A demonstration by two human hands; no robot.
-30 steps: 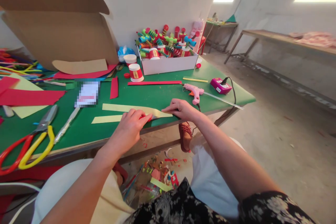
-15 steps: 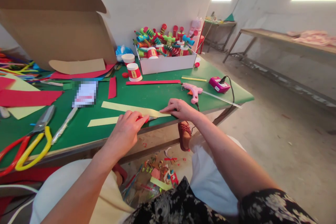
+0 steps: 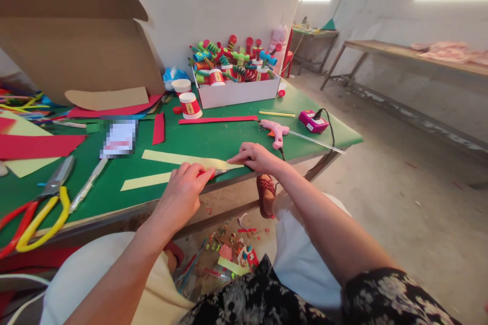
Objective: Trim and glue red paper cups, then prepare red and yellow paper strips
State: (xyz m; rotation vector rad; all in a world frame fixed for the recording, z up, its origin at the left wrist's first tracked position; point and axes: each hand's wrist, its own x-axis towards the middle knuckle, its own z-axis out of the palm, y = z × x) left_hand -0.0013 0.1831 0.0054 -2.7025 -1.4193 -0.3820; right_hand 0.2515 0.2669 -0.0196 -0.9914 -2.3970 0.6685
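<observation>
My left hand [image 3: 186, 183] is closed around a red-handled tool with a short metal blade [image 3: 221, 171], which looks like a knife. The blade sits by the folded end of a pale yellow paper strip [image 3: 171, 158], at the table's front edge. The fingers of my right hand [image 3: 256, 157] press on the strip's right end, the foremost ones reaching left. A lower length of yellow paper [image 3: 145, 181] runs out to the left from under my left hand; where it meets the upper strip is hidden.
On the green table [image 3: 224, 137] are a pink glue gun [image 3: 276, 132], a purple power block [image 3: 313, 122], red strips [image 3: 219, 120] and large scissors [image 3: 49, 198]. Behind stand paper cups [image 3: 190, 105] and a white box [image 3: 238, 94] of colourful toys. Scraps [image 3: 234, 254] litter the floor below.
The whole view has shifted slightly, so the table things appear further left. The blade has slid a little along the strip, whose raised fold now lies flatter. Both hands keep their holds.
</observation>
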